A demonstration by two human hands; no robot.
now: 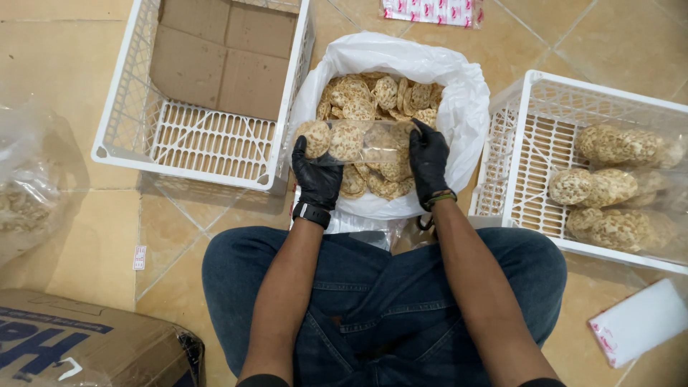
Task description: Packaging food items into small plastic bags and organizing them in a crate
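Both my hands wear black gloves. Between them they hold a clear plastic bag of round speckled crackers (358, 142), lying sideways. My left hand (315, 175) grips its left end and my right hand (428, 163) grips its right end. Just beneath and behind the bag stands a big white plastic sack (459, 100), open at the top and full of loose crackers (380, 93). I sit cross-legged in blue jeans on a tiled floor.
A white slatted crate (201, 136) lined with cardboard stands at the left. Another white crate (530, 150) at the right holds three filled cracker bags (609, 188). A cardboard box (79, 347) lies at bottom left, a stack of flat bags (638, 322) at bottom right.
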